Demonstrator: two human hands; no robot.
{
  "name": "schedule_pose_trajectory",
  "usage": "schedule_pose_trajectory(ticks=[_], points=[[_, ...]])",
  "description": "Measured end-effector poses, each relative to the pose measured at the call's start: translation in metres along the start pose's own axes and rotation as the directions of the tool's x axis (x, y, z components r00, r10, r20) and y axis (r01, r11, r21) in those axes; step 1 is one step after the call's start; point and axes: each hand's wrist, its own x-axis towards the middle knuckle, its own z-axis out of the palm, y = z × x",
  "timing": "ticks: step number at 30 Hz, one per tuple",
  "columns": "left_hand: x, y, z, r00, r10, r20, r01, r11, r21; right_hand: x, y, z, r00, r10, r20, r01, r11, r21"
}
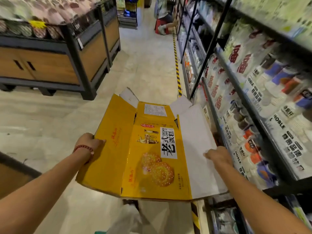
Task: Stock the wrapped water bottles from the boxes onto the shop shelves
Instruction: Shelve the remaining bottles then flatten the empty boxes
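A flattened yellow cardboard box (148,149) printed with cakes and "CHICKEN CAKE" is held level in front of me above the aisle floor. My left hand (88,142), with a red bead bracelet on the wrist, grips its left edge. My right hand (218,155) grips the white inner flap on its right side. The shop shelves (263,125) run along my right, packed with wrapped stacks of paper cups and white packs. No wrapped water bottles can be made out.
A wooden display bin (55,65) with black metal frame stands on the left of the aisle. Yellow-black tape (177,68) marks the floor along the shelves. A person (166,17) crouches far down the aisle. A white plastic bag (128,218) lies below the box.
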Motion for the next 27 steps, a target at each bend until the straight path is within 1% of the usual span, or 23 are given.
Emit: schedule_pose_trajectory(ticks=[3, 5, 8, 14, 19, 25, 27], points=[[0.05, 0.032, -0.01, 1.0, -0.004, 0.023, 0.004, 1.0, -0.002, 0.024, -0.05, 0.003, 1.0, 0.006, 0.0, -0.006, 1.0, 0.029], [0.083, 0.052, -0.017, 0.999, 0.0, 0.052, 0.0, 1.0, 0.003, 0.042, -0.08, 0.006, 1.0, 0.011, 0.024, -0.014, 0.995, 0.102], [0.134, 0.082, -0.026, 0.996, 0.005, 0.089, -0.003, 1.0, -0.019, 0.067, -0.116, 0.013, 0.999, -0.025, 0.023, 0.02, 0.979, 0.205], [0.209, 0.146, -0.029, 0.99, -0.012, 0.141, 0.017, 0.999, -0.036, 0.12, -0.17, 0.025, 0.997, 0.036, 0.067, -0.054, 0.952, 0.3], [0.267, 0.2, -0.013, 0.988, -0.02, 0.152, 0.028, 0.999, -0.047, 0.188, -0.226, 0.019, 0.997, 0.058, 0.06, -0.072, 0.964, 0.256], [0.34, 0.274, 0.014, 0.989, -0.065, 0.129, 0.072, 0.996, -0.051, 0.292, -0.307, 0.005, 0.995, 0.081, 0.065, -0.089, 0.986, 0.142], [0.362, 0.302, 0.018, 0.991, -0.07, 0.111, 0.075, 0.996, -0.042, 0.321, -0.334, -0.006, 0.995, 0.067, 0.072, -0.075, 0.992, 0.106]])
